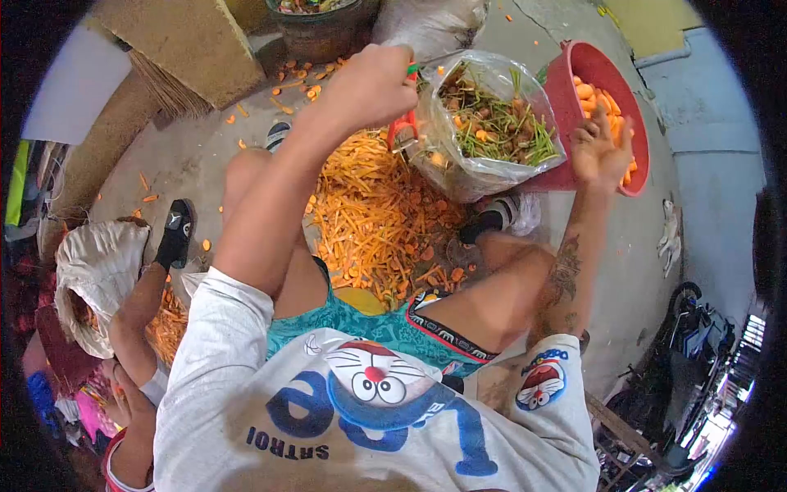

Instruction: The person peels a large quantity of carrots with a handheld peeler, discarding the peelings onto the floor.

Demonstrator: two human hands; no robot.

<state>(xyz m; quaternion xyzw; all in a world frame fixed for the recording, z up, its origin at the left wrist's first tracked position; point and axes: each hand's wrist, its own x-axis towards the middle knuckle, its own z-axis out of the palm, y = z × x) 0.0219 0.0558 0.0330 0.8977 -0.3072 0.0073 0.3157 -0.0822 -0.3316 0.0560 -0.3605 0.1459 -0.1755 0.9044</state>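
Note:
My left hand (369,88) is closed around a peeler (402,129) with red and green parts, over the heap of carrot peelings. My right hand (600,154) reaches over the red tub (560,98), its fingers spread and apparently holding nothing. Peeled orange carrots (605,100) lie in the tub, just beyond those fingers. Between my hands stands a clear plastic bag (459,182), filled with green stem ends and carrot trimmings (492,123).
Carrot peelings (369,221) cover the floor between my legs. A white sack (90,262) and another person's leg (135,316) are at left. A dark bin (320,33) and a filled sack (430,25) stand behind. A motorcycle (697,336) is at right.

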